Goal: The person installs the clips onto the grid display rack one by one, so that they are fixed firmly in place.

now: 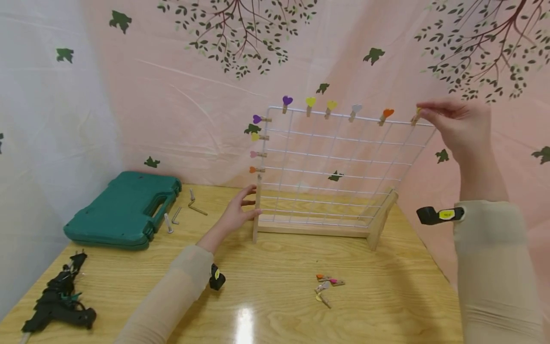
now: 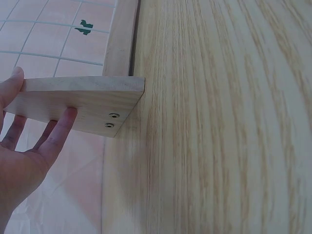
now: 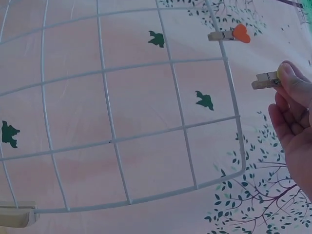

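A white wire grid (image 3: 103, 71) stands upright in a wooden stand (image 1: 315, 231). Heart clothespins sit along its top wire, among them an orange-heart clothespin (image 1: 387, 113), and several more run down its left side, such as a purple one (image 1: 258, 119). At the top right, my right hand (image 1: 461, 126) pinches a small wooden clothespin (image 3: 265, 80) by its yellow heart end. Its jaws point toward the top wire, with a gap between them in the right wrist view. My left hand (image 1: 236, 210) grips the stand's left upright (image 2: 83, 100), thumb on the edge, fingers against the outer face.
Several loose heart clothespins (image 1: 323, 286) lie on the wooden table (image 1: 258, 277) before the stand. At left are a green plastic case (image 1: 116, 205), hex keys (image 1: 176, 216) and bolts (image 1: 168, 223). A black glue gun (image 1: 58, 306) lies at the front left. Patterned cloth hangs behind.
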`<act>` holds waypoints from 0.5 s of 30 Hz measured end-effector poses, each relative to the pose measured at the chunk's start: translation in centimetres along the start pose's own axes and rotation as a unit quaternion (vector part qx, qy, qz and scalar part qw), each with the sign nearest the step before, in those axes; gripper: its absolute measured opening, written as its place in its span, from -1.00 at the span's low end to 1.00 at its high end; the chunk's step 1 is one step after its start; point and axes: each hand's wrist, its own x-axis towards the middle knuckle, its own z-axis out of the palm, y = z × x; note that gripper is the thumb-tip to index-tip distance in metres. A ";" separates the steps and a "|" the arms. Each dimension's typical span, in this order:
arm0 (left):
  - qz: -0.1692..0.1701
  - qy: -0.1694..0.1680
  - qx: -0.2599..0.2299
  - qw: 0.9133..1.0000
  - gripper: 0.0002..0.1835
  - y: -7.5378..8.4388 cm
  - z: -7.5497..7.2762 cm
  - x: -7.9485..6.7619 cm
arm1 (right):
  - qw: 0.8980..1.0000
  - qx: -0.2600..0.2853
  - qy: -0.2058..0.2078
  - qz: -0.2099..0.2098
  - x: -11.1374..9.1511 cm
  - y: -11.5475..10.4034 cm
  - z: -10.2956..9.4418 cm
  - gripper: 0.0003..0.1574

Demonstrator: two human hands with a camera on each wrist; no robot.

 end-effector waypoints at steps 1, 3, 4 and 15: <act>0.000 0.001 -0.001 1.000 -0.23 0.0 0.0 0.0 | 1.000 -0.003 0.001 0.023 0.3 0.2 -0.1 -0.74; 0.000 0.003 -0.001 1.000 -0.23 -0.1 0.0 0.1 | 0.999 -0.021 -0.004 0.048 0.6 0.5 -0.1 -0.73; 0.001 0.003 0.001 1.000 -0.23 -0.1 0.0 0.1 | 0.998 -0.019 -0.007 0.053 0.8 0.7 -0.1 -0.72; -0.001 0.002 0.008 1.000 -0.23 0.0 0.0 0.1 | 0.997 0.004 -0.064 0.047 1.0 1.6 0.2 -0.81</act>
